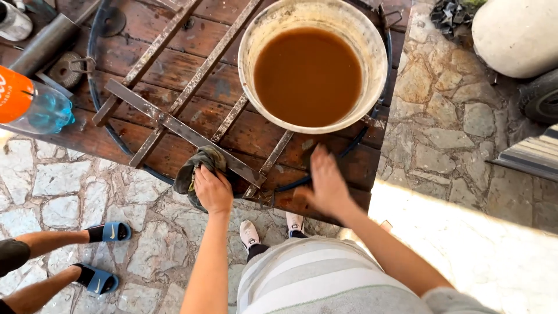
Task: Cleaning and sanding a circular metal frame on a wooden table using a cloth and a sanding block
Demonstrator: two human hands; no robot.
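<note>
My left hand (pixel 213 189) grips a dark wet rag (pixel 196 166) and presses it against a flat bar of a rusty round metal grate (pixel 174 125) that lies on a dark wooden table (pixel 145 64). My right hand (pixel 326 181) rests flat, fingers spread, on the table's front edge beside the grate's rim. A large pale basin (pixel 251 35) full of brown murky water stands on the grate just beyond both hands.
A plastic bottle (pixel 32 106) with an orange label and blue liquid lies at the table's left edge, near a metal pipe (pixel 43 43). Another person's legs in blue slides (pixel 107 232) stand at the lower left on stone paving. A white rounded object (pixel 517 35) sits at top right.
</note>
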